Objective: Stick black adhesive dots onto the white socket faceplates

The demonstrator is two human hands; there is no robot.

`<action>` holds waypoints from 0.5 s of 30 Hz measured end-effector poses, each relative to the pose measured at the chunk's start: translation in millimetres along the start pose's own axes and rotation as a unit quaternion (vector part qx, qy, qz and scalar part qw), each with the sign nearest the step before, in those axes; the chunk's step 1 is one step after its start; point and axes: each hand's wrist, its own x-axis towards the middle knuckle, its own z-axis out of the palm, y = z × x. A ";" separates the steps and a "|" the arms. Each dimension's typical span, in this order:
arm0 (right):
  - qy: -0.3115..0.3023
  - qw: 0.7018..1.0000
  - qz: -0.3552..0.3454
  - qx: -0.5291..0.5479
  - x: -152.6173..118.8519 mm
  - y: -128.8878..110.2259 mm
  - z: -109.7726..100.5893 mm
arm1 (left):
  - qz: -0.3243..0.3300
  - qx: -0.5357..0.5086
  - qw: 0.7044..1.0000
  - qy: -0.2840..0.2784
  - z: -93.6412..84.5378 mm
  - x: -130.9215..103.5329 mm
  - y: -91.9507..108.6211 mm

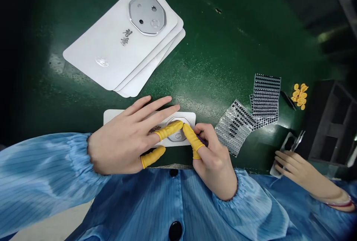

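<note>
A white panel [114, 114] with an octagonal grey camera-like plate lies on the green surface near my body, partly covered by my hands. My left hand [125, 140] rests on it with fingers spread, and its index finger, in a yellow finger cot, touches the grey plate. My right hand [213, 155] is curled, its yellow-cotted index finger meeting the left index tip over the plate. Between its fingers it grips a dark, thin tool [202, 140], mostly hidden.
Larger white panels [111, 47] are stacked at the upper left. Sheets of small black dots [266, 96], dark tweezers [288, 100] and yellow finger cots [299, 96] lie to the right on the green table [212, 47]. A co-worker's hand [298, 168] holds a small panel at the lower right.
</note>
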 end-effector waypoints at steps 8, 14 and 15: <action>-0.002 1.000 0.007 0.012 0.5 2.0 -2.0 | -0.021 -0.019 1.000 -0.012 -1.8 3.0 12.1; 0.008 0.999 0.006 0.045 -0.7 9.0 5.2 | -0.008 -0.021 1.000 -0.008 2.8 0.9 8.8; 0.020 0.998 -0.002 0.064 -1.1 11.0 7.1 | -0.005 -0.020 1.000 -0.006 4.2 0.7 7.7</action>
